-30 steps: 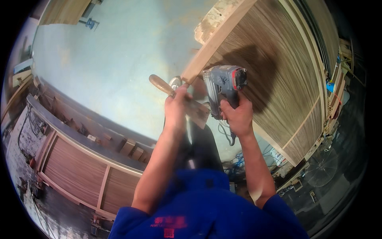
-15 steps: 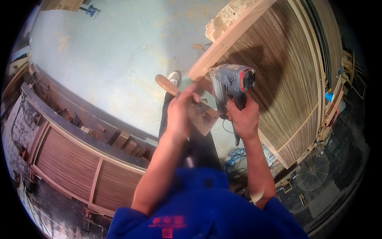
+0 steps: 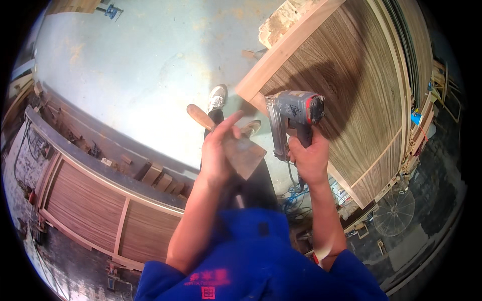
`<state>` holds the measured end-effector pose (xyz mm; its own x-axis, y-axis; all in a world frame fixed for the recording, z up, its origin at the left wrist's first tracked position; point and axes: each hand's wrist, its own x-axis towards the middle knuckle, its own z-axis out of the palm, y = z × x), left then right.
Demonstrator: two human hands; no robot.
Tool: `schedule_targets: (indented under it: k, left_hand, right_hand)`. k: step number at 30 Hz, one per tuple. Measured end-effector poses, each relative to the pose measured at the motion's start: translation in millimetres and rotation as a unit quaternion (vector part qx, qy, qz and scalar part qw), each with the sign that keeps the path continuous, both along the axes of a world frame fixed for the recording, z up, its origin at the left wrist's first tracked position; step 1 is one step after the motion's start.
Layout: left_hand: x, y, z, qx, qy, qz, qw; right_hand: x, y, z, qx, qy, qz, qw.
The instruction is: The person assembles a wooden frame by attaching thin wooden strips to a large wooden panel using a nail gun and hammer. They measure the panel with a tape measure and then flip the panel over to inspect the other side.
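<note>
My left hand (image 3: 216,153) is closed round a putty knife, its index finger stretched out. The knife's wooden handle (image 3: 201,117) points up and left, and its broad flat blade (image 3: 245,156) points down and right. My right hand (image 3: 312,156) grips a grey nail gun (image 3: 293,108) with a red band by its handle. The gun's magazine faces left, a short gap from the blade's edge. Just beyond the gun, a wood-grain panel (image 3: 351,75) with a pale wooden frame stands at the right.
More framed panels (image 3: 85,188) lie at the lower left, beside a dark ledge with wood offcuts (image 3: 152,174). Blue hose (image 3: 293,198) coils near my legs. A round wire fan guard (image 3: 394,213) is at the lower right. My shoes (image 3: 218,98) rest on the pale floor.
My left hand has shifted slightly left with the putty knife, drawing its blade away from the nail gun. The gun has dropped a little and turned slightly in my right hand.
</note>
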<state>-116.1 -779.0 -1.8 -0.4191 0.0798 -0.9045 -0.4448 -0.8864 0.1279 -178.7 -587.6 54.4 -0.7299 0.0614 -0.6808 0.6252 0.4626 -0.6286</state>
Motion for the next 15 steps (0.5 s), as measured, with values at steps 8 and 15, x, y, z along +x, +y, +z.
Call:
schedule_targets:
  k: [8, 15]
  left_hand:
    - [24, -4, -17, 0.004, -0.003, 0.008, 1.0]
    - [36, -10, -29, -0.021, 0.009, -0.021, 1.0]
  right_hand:
    - [5, 0, -6, 0.017, -0.002, 0.007, 1.0]
    - [13, -4, 4, -0.021, -0.016, -0.044, 0.999]
